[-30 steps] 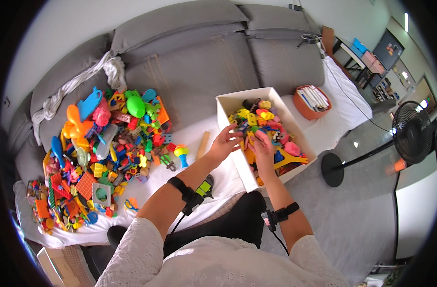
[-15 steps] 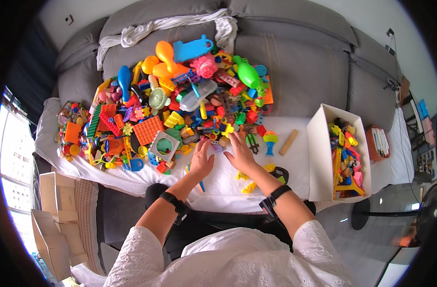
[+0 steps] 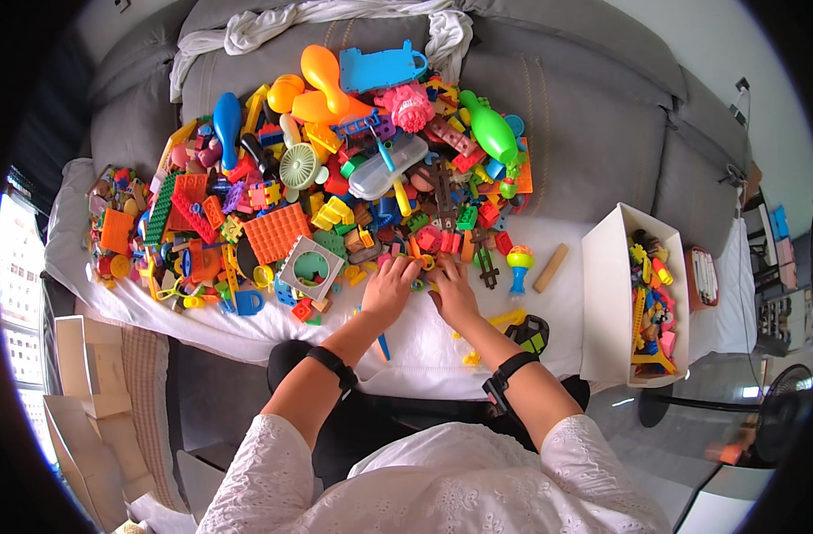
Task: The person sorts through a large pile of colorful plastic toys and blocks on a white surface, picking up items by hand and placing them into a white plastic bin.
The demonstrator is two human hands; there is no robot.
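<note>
Grey sofa cushions (image 3: pixel 593 151) backed a white sheet (image 3: pixel 424 343) heaped with toy pieces (image 3: pixel 335 196). Both the left hand (image 3: pixel 390 289) and right hand (image 3: pixel 449 292) lay at the heap's near edge, fingertips buried among small pieces; their grip could not be made out.

White box (image 3: pixel 607 303), grey sofa (image 3: pixel 593 133)

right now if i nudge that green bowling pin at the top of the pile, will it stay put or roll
The green bowling pin would probably roll: it lies on its side, and its body is round and smooth. It looks like hollow plastic, so likely light and stiff. Perched on loose bricks against the grey sofa back, it could slide down toward the orange flat piece beside it.
</note>
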